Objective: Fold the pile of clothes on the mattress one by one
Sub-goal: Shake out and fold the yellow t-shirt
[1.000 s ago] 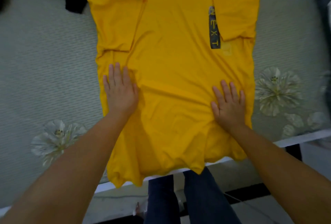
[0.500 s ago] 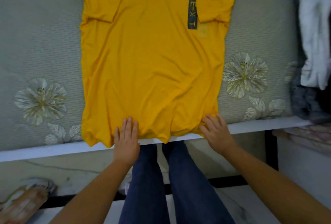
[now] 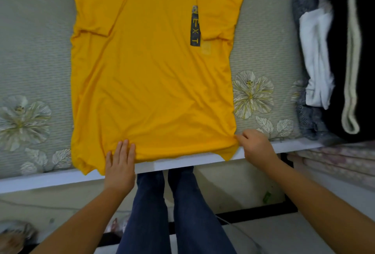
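A yellow T-shirt (image 3: pixel 152 75) lies flat at the mattress's (image 3: pixel 36 50) near edge, sleeves folded in. Left hand (image 3: pixel 119 164) rests flat-fingered on its hem; right hand (image 3: pixel 256 146) pinches the hem corner. Next, likely lifting the hem toward the collar.

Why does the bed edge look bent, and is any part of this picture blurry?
Head view: the wide-angle lens bows the mattress and its white edge. Lighting is soft and even, with no glare on the yellow T-shirt. The shirt, left hand and right hand look fairly sharp; the bottom-left corner and the clothes pile at the right are smeared.
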Available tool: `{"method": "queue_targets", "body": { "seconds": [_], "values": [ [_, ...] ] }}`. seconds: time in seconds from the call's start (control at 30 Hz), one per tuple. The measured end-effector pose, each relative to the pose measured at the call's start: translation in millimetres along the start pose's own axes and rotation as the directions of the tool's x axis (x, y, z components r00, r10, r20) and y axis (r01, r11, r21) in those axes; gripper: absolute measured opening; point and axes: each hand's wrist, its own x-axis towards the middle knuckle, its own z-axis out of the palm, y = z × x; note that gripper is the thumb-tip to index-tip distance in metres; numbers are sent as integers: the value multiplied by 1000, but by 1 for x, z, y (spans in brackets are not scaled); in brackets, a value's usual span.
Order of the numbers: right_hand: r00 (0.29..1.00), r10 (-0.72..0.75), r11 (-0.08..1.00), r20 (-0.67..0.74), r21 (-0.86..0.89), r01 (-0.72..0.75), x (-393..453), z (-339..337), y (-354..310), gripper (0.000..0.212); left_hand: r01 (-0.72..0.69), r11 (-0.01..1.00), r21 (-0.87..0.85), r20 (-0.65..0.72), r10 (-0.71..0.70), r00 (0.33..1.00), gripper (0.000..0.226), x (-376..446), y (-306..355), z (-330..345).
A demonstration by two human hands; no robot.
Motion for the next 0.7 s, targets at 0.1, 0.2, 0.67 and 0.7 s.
{"method": "queue_targets", "body": {
  "seconds": [0.1, 0.2, 0.67, 0.7],
  "values": [
    [865, 501, 839, 28, 230, -493, -5, 21, -30, 23, 42, 998, -57, -15, -43, 999, 83, 1, 7, 1],
    [606, 770, 529, 200, 332, -781, -10, 35, -57, 48, 91, 986, -138, -22, -95, 995, 76, 2, 13, 6],
    [379, 761, -232, 526, 767, -598, 38, -16, -45, 20, 223, 970, -97, 89, -215, 973, 84, 14, 25, 6],
    [372, 745, -313, 553, 783, -537, 55, -24, -37, 15, 219, 971, -97, 86, -211, 974, 87, 15, 24, 5]
  ]
}}
